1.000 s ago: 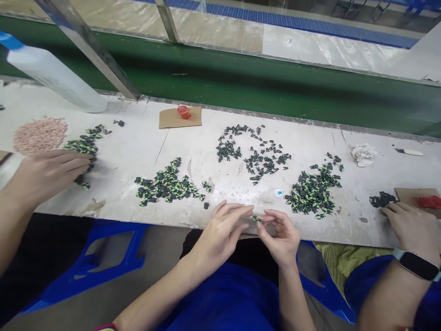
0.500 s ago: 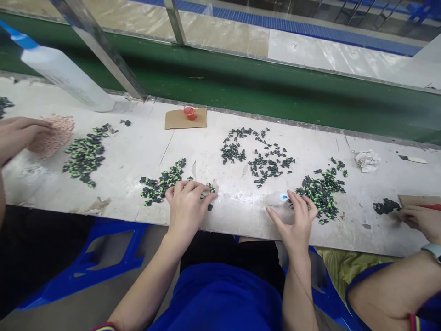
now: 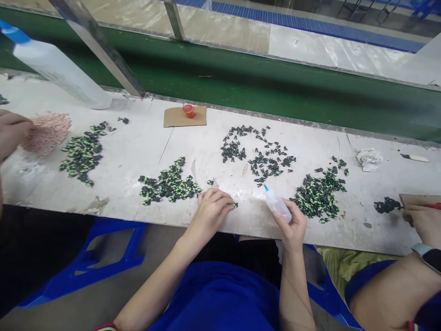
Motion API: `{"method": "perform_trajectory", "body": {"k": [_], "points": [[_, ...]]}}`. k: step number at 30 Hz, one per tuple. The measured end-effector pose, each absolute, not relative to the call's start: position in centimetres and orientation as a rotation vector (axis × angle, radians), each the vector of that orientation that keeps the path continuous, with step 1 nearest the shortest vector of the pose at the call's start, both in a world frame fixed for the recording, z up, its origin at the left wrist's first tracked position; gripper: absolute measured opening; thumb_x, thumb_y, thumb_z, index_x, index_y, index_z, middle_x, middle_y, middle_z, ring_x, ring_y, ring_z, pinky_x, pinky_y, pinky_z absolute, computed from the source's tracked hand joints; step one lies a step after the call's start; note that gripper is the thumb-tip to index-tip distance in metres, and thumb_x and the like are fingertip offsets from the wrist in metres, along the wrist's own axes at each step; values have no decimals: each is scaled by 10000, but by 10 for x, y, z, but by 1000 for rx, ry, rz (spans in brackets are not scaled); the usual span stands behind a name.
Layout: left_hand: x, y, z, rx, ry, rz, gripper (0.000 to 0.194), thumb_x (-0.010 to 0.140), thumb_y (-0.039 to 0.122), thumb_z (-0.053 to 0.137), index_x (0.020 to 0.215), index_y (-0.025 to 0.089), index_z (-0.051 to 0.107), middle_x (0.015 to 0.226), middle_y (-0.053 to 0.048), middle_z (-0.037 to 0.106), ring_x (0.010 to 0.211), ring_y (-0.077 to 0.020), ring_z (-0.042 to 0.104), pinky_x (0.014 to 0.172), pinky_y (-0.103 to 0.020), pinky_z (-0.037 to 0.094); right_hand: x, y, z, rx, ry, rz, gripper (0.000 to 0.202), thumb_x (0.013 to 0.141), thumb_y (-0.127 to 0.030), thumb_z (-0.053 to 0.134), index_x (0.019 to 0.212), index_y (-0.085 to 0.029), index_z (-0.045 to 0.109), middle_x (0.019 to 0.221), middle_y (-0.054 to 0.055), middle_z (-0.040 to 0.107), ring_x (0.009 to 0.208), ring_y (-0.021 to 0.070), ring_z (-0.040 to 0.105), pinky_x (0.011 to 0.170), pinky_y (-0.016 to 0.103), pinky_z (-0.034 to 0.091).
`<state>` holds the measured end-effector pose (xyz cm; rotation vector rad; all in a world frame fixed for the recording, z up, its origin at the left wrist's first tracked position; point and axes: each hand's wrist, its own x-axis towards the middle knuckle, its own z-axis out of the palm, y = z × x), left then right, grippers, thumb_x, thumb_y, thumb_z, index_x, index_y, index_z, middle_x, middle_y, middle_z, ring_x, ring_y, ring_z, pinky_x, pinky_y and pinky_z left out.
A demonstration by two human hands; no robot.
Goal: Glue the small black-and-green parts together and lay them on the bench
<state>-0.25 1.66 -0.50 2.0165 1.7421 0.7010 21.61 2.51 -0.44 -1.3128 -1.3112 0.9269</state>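
Observation:
My left hand (image 3: 212, 209) is closed near the table's front edge, its fingertips pinching a small black-and-green piece (image 3: 235, 204). A pile of similar pieces (image 3: 168, 184) lies to its left, with one loose piece (image 3: 210, 182) just above the hand. My right hand (image 3: 292, 224) is wrapped round a small translucent bottle (image 3: 277, 204), whose blue tip points up and left. Beyond the bottle lie scattered small dark parts (image 3: 267, 165). Right of my right hand is another black-and-green pile (image 3: 319, 193).
Along the white table (image 3: 138, 151) are a large blue-capped bottle (image 3: 64, 69), a red cup (image 3: 188, 111) on cardboard (image 3: 172, 117), pink bits (image 3: 51, 131) and crumpled tissue (image 3: 370, 159). Other people's hands work at the far left (image 3: 12, 133) and far right (image 3: 425, 223).
My left hand has moved right, away from its pile, and a small piece now shows at its fingertips. The small bottle, lying down before, is now held in my right hand, tip turned up-left.

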Motion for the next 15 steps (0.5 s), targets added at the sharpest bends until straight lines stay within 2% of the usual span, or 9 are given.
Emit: {"method": "perform_trajectory", "body": {"k": [4, 8, 10, 15], "points": [[-1, 16, -4, 1944, 1717, 716, 112, 813, 163, 675, 866, 260, 693, 919, -6, 750, 944, -223, 629, 836, -380, 391, 210, 25, -12, -1273, -1117, 999, 237, 693, -389, 740, 787, -172, 717, 688, 32, 695, 604, 184, 626, 531, 280, 472], [-3, 18, -3, 1839, 1688, 736, 133, 778, 152, 707, 856, 254, 674, 877, 23, 766, 887, -202, 678, 862, -380, 392, 197, 26, -9, -1402, -1054, 1005, 292, 712, -413, 696, 567, -174, 612, 500, -15, 574, 469, 131, 520, 457, 247, 413], [-4, 19, -4, 1786, 1700, 762, 155, 762, 160, 725, 869, 251, 662, 847, 31, 772, 885, -205, 695, 870, -385, 389, 190, 27, -4, -1455, -1078, 1011, 296, 694, -408, 694, 542, -178, 586, 467, -29, 538, 449, 123, 494, 450, 243, 410], [-3, 19, -7, 1721, 1714, 798, 166, 740, 168, 750, 849, 241, 648, 814, 34, 776, 879, -210, 715, 880, -394, 372, 182, 29, 3, -1527, -1118, 1010, 269, 689, -415, 662, 582, -172, 621, 488, -19, 566, 462, 128, 502, 462, 245, 423]]}}
